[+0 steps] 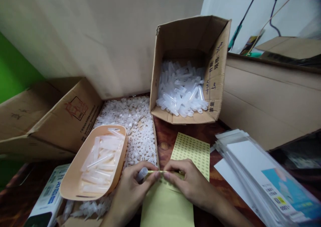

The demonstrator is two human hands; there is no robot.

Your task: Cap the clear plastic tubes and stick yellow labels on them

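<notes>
My left hand [136,183] is closed, with thumb and forefinger pinching the folded edge of a yellow sheet of stickers [168,205]. A small translucent plastic tube [141,174] is tucked in the same hand, its round end facing out. My right hand [187,180] pinches that folded edge too, fingertips almost touching the left ones. The sheet's plain side hangs toward me. Beyond my right hand lies a yellow sheet with rows of small dark round stickers [192,150]; whether both parts are one sheet I cannot tell.
Left of my hands, a peach plastic basket [69,183] holds several tubes, above a spread of small white plastic pieces [140,136]. A tilted cardboard box [187,120] of tubes stands behind. Plastic-wrapped packs [263,177] lie right; another carton [62,116] is left.
</notes>
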